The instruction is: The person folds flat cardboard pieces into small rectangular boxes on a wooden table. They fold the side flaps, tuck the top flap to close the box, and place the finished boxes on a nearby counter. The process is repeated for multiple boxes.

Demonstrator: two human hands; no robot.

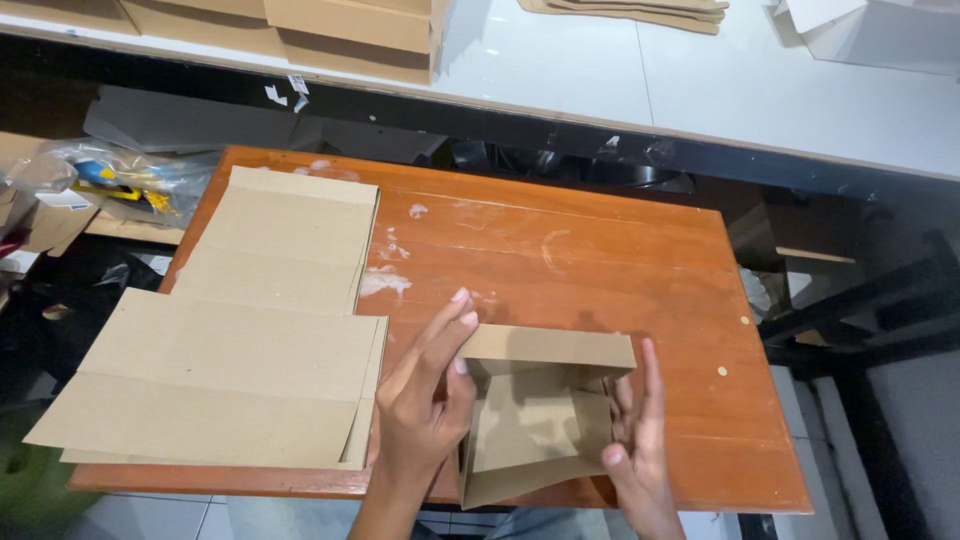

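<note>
Flat cardboard blanks [240,340] on wooden table [600,250]; white bench [700,80] beyond.

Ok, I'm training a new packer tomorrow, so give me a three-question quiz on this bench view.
1. True or false: both hands grip the half-folded cardboard box.
2. Where does the stack of flat cardboard blanks lie? A) on the wooden table, left of the box; B) inside the box; C) on the floor.
3. Fill in: the box's open side faces ____.

Key:
1. True: the left hand holds its left wall and the right hand its right wall.
2. A.
3. Up, toward the camera.
</note>
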